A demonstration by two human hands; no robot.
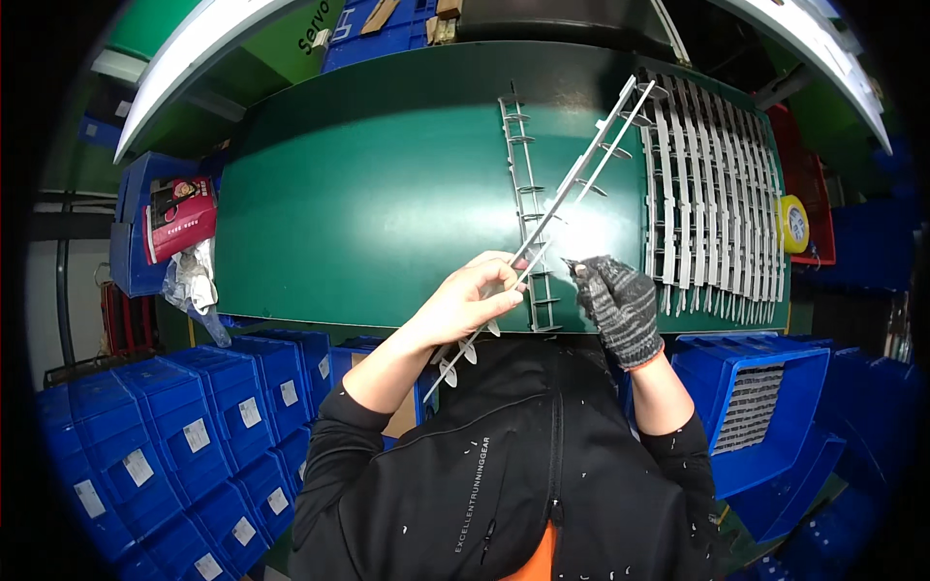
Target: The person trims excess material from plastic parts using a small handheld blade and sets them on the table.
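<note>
**Two hands on a long white plastic strip**

Over the near edge of the green table, the left hand is bare and comes up from the black sleeve at a slant. Its fingers are curled around a long white plastic strip and grip it near the lower part, with the thumb on top. The right hand wears a grey knitted glove. It is raised just beside the strip, with the fingers bent together, and a small dark tip shows at the fingertips; I cannot tell if they pinch a tool or only touch the strip.

The strip is thin and straight, with small tabs standing out along its side. It runs diagonally, from below the left hand up toward the far right of the table. A second strip of the same kind lies flat under it. On the right side of the table many similar strips lie in a row, side by side. A blue bin stands below the right hand.
</note>
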